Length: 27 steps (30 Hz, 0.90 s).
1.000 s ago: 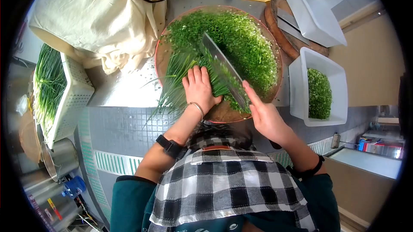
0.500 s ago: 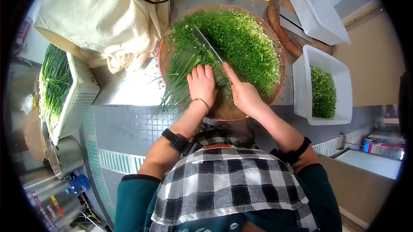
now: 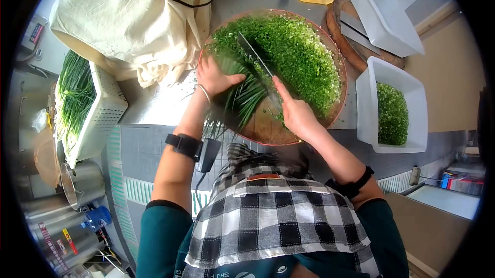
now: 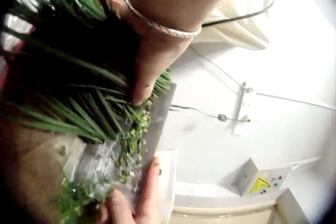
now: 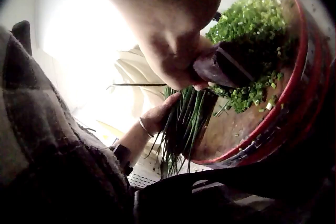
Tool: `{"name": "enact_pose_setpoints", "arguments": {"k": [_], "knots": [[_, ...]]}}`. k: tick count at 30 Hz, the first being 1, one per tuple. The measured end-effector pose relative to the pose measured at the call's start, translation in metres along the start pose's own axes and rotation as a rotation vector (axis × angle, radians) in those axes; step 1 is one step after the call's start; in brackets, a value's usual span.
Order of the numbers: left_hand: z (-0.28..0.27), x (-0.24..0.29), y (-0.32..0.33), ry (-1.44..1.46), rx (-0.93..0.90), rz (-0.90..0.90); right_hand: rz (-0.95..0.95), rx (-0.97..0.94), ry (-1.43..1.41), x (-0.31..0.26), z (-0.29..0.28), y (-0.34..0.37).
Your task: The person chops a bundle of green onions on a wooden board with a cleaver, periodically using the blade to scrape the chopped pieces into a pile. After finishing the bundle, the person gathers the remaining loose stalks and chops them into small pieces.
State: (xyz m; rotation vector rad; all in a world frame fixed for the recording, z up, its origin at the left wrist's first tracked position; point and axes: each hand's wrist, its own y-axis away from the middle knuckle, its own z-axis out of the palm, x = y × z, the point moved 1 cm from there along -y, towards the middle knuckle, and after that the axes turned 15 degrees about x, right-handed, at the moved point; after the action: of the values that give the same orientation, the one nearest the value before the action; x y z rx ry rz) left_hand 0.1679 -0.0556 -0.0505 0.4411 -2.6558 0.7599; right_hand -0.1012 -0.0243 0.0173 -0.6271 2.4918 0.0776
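the worktop (image 3: 149,105) comes first, with a cream cloth (image 3: 124,25) lying in folds over its left side, probably to cover something bulky. the round chopping board (image 3: 270,129) is set at the worktop's near edge, likely so both arms can work straight down on it. to its right stands a white tub (image 3: 416,105) part filled with cut greens, seemingly kept close to take what is chopped. to the left, a perforated basket (image 3: 108,105) holds long whole greens, presumably the supply, on the side of the hand that steadies the stalks.

on the board, a heap of chopped greens (image 3: 301,53) spreads over the far and right parts, leaving the near left for cutting. there lies the uncut bunch (image 3: 246,97), its tips hanging past the near rim.

the knife (image 3: 251,51) stands edge down between bunch and heap. the hands are apart from each other: the right hand (image 3: 296,115) is clamped on the handle, forefinger along the spine, likely to guide the blade; the left hand (image 3: 214,77) is spread over the bunch, thumb out towards the blade, seemingly to keep the stalks together. how hard it presses cannot be told.
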Motion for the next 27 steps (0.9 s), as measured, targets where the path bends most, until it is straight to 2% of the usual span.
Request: {"name": "enact_pose_setpoints", "arguments": {"k": [1,4,5,6,10,12,14,15,16,18,23,25,27], "knots": [[0.002,-0.004,-0.003,0.002,-0.073,-0.076,0.001,0.000,-0.001,-0.001,-0.001,0.000],[-0.004,0.011,0.002,-0.004,-0.170,-0.016,0.024,-0.021,-0.002,-0.002,-0.002,0.000],[0.001,0.018,0.012,-0.002,-0.176,-0.045,0.015,-0.007,0.000,-0.002,-0.001,0.000],[-0.020,0.044,0.022,0.072,-0.206,-0.186,0.004,0.006,0.001,-0.002,-0.001,0.000],[-0.023,0.077,0.066,-0.034,0.010,-0.013,0.033,-0.039,0.017,-0.003,-0.002,-0.002],[-0.028,0.087,0.075,-0.002,-0.036,-0.049,0.004,-0.010,0.009,-0.003,-0.002,-0.001],[-0.030,0.091,0.085,-0.002,0.096,0.076,0.002,-0.009,0.003,-0.008,-0.004,0.000],[-0.031,0.095,0.089,-0.014,0.022,0.052,0.004,-0.003,-0.002,-0.009,-0.004,0.000],[-0.029,0.098,0.093,-0.015,0.025,0.050,0.001,-0.004,-0.001,-0.010,-0.004,0.000],[-0.023,0.101,0.099,-0.218,0.043,0.097,0.015,-0.006,0.005,-0.010,-0.002,0.001],[-0.012,0.086,0.088,-0.155,0.110,0.026,0.052,-0.027,-0.036,-0.004,-0.009,0.002],[-0.015,0.086,0.079,-0.138,-0.001,-0.057,0.039,-0.007,-0.086,-0.003,-0.024,0.005],[-0.018,0.089,0.076,-0.138,0.017,-0.067,0.009,-0.002,-0.133,-0.009,-0.048,0.009]]}}
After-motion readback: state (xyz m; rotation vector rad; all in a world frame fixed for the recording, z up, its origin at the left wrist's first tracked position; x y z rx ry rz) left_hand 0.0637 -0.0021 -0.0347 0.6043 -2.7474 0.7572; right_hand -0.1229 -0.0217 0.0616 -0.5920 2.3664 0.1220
